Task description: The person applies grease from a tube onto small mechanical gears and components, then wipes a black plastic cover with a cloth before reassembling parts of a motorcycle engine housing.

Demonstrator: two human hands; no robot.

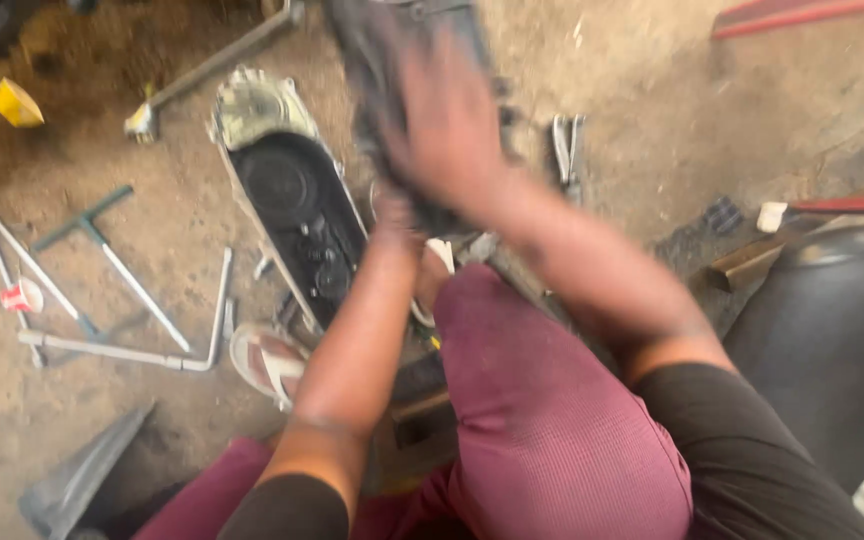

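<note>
My right hand (pixel 447 130) is blurred and lies over a dark, greasy engine part (pixel 392 40) at the top centre, seemingly gripping it. My left forearm reaches up under it, and my left hand (pixel 395 215) is mostly hidden beneath the right wrist, against the lower edge of the same part. Just to the left, a long open engine casing (pixel 287 200) with a black interior lies on the dirt floor. My knees in maroon trousers (pixel 542 420) fill the lower middle.
Several long T-handled wrenches (pixel 117 270) lie on the ground at the left, near a small yellow object (pixel 14 102). Pliers (pixel 567 150) lie right of the part. A sandal (pixel 267 360) sits by my knee. A black seat (pixel 832 330) stands at the right.
</note>
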